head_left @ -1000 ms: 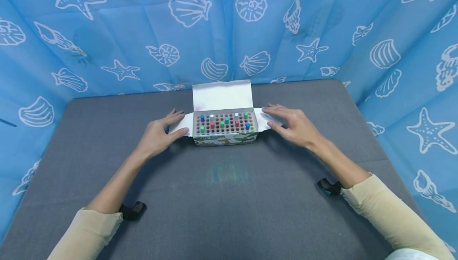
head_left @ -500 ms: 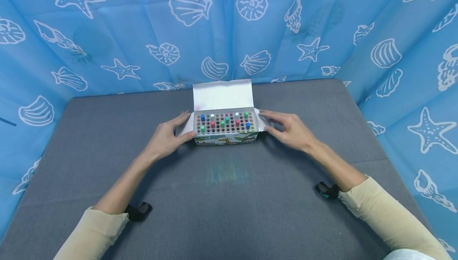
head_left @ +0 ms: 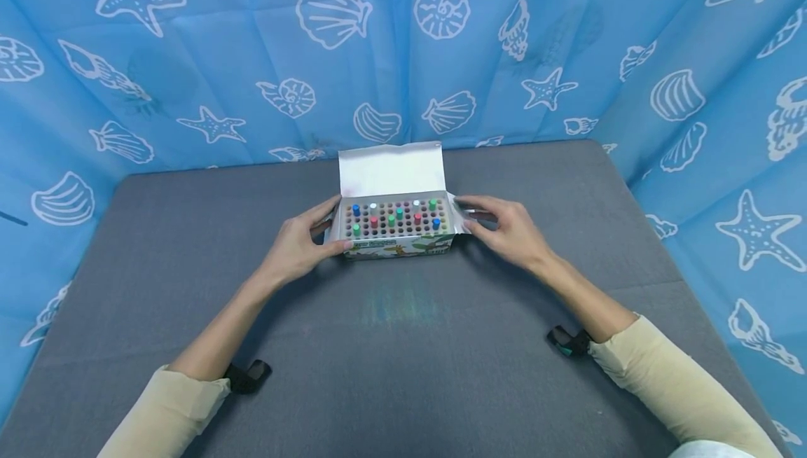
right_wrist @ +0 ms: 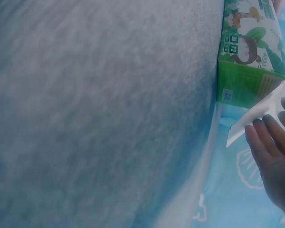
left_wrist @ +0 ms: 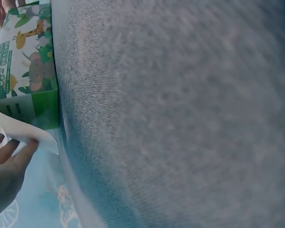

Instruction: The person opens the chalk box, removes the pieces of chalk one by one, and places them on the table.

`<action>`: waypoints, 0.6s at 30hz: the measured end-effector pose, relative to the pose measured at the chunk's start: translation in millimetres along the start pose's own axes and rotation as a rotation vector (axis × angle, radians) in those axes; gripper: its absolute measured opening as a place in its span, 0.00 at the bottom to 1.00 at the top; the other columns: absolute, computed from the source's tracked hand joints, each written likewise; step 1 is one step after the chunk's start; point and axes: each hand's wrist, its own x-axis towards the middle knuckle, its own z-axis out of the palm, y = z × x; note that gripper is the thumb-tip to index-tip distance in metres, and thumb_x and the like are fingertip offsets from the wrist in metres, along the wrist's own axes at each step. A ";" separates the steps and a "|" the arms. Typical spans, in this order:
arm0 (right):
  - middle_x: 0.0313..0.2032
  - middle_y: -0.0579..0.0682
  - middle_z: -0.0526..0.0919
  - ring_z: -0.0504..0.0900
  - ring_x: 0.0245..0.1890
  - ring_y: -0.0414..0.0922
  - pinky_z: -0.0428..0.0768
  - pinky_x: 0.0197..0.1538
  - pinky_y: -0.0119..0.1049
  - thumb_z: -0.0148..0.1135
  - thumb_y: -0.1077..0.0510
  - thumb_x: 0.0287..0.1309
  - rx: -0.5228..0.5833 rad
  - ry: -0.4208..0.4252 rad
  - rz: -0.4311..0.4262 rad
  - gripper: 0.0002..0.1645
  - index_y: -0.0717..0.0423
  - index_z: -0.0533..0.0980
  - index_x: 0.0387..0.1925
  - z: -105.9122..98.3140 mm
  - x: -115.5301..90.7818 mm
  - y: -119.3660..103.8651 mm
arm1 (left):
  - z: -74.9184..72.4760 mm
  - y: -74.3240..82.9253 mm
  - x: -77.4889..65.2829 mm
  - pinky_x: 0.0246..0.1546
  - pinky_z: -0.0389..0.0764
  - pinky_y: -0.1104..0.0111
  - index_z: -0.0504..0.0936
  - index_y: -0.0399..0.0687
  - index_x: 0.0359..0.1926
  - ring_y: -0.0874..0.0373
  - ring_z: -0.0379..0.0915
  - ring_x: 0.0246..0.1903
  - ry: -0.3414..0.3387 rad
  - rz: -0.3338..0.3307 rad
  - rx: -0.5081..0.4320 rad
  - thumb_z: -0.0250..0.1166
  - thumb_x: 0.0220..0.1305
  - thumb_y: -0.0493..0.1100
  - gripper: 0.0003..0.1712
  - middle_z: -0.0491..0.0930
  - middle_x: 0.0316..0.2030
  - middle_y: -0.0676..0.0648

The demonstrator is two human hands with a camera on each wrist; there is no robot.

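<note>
An opened cardboard box (head_left: 398,246) printed with cartoon animals stands at the far middle of the table, its white lid (head_left: 392,169) raised at the back. Coloured sticks (head_left: 400,213) in blue, white, red and green poke out of a tray of round holes. At the box's left end my left hand (head_left: 296,244) spans the side, thumb at the front corner; its fingertips touch the white left flap (left_wrist: 26,130). Fairly straight fingers of my right hand (head_left: 513,234) rest against the outside of the right flap (right_wrist: 256,114), which slants outward.
The table (head_left: 403,374) has a grey cloth with a faint greenish smudge (head_left: 403,304) before the box. A blue shell-patterned curtain (head_left: 391,45) hangs close behind. Black straps (head_left: 249,376) with small devices circle both forearms near the sleeves.
Both hands have moved inward toward the box ends. The side flaps, spread flat outward a second ago, are now tilted from that position. The left thumb has reached the front corner.
</note>
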 end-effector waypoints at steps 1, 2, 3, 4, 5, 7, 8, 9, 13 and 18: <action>0.56 0.64 0.79 0.83 0.50 0.60 0.83 0.55 0.54 0.65 0.70 0.60 0.001 0.014 -0.007 0.25 0.65 0.76 0.60 0.7 0.7 -0.4 | 0.1 0.2 0.3 0.63 0.76 0.55 0.59 0.46 0.76 0.39 0.67 0.65 0.002 0.008 -0.009 0.74 0.60 0.47 0.48 0.60 0.72 0.36; 0.56 0.64 0.80 0.83 0.49 0.60 0.83 0.55 0.54 0.65 0.70 0.60 0.006 0.027 -0.014 0.24 0.66 0.76 0.59 1.3 1.7 -0.7 | 0.1 0.6 0.8 0.63 0.75 0.55 0.60 0.46 0.76 0.40 0.66 0.65 0.001 0.017 -0.022 0.74 0.60 0.46 0.48 0.60 0.72 0.37; 0.54 0.64 0.81 0.84 0.48 0.59 0.83 0.54 0.54 0.65 0.71 0.60 0.010 0.040 -0.021 0.24 0.66 0.76 0.59 1.9 3.1 -1.2 | 0.1 0.9 1.4 0.64 0.75 0.55 0.60 0.46 0.76 0.39 0.65 0.66 0.001 0.026 -0.038 0.74 0.59 0.45 0.48 0.60 0.72 0.37; 0.53 0.63 0.82 0.84 0.47 0.58 0.84 0.53 0.52 0.65 0.70 0.60 0.007 0.054 -0.026 0.23 0.66 0.77 0.58 2.4 4.6 -2.4 | 0.1 0.8 2.1 0.64 0.74 0.55 0.61 0.46 0.75 0.40 0.64 0.66 0.002 0.031 -0.052 0.74 0.59 0.45 0.47 0.60 0.72 0.38; 0.51 0.62 0.83 0.84 0.46 0.57 0.85 0.52 0.51 0.66 0.70 0.60 0.005 0.065 -0.030 0.23 0.65 0.78 0.58 2.8 6.2 -3.5 | 0.2 0.6 2.9 0.65 0.74 0.55 0.61 0.46 0.75 0.40 0.64 0.67 0.002 0.033 -0.067 0.74 0.59 0.44 0.47 0.60 0.72 0.38; 0.48 0.60 0.84 0.85 0.44 0.54 0.86 0.49 0.47 0.66 0.69 0.60 -0.003 0.080 -0.036 0.21 0.64 0.79 0.56 3.6 9.8 -6.0 | 0.3 0.4 4.4 0.66 0.73 0.54 0.61 0.46 0.75 0.40 0.62 0.68 -0.001 0.029 -0.094 0.74 0.59 0.44 0.47 0.60 0.71 0.39; 0.47 0.59 0.85 0.84 0.43 0.52 0.86 0.48 0.45 0.66 0.68 0.61 -0.005 0.084 -0.036 0.21 0.64 0.79 0.56 4.0 11.4 -7.5 | 0.3 0.1 5.1 0.66 0.73 0.54 0.62 0.46 0.75 0.40 0.61 0.68 -0.003 0.026 -0.109 0.74 0.59 0.44 0.47 0.60 0.71 0.39; 0.46 0.58 0.85 0.84 0.42 0.51 0.86 0.46 0.43 0.67 0.67 0.61 -0.008 0.085 -0.033 0.21 0.63 0.79 0.56 4.5 13.1 -8.9 | 0.3 -0.3 5.8 0.66 0.72 0.54 0.62 0.46 0.75 0.40 0.61 0.68 -0.007 0.020 -0.123 0.75 0.59 0.43 0.47 0.60 0.71 0.39; 0.44 0.55 0.86 0.84 0.39 0.47 0.86 0.43 0.40 0.67 0.64 0.62 -0.005 0.072 -0.016 0.20 0.61 0.80 0.56 7.4 19.7 -11.9 | -0.1 -1.3 8.1 0.66 0.72 0.54 0.62 0.47 0.75 0.39 0.60 0.69 -0.023 -0.011 -0.168 0.75 0.58 0.43 0.47 0.61 0.71 0.39; 0.36 0.53 0.86 0.83 0.32 0.45 0.84 0.36 0.36 0.68 0.60 0.63 -0.003 0.066 0.031 0.19 0.59 0.81 0.54 12.1 28.3 -14.1 | -0.1 -1.6 10.7 0.67 0.71 0.56 0.62 0.48 0.75 0.40 0.57 0.70 -0.048 -0.033 -0.206 0.75 0.58 0.41 0.48 0.60 0.71 0.39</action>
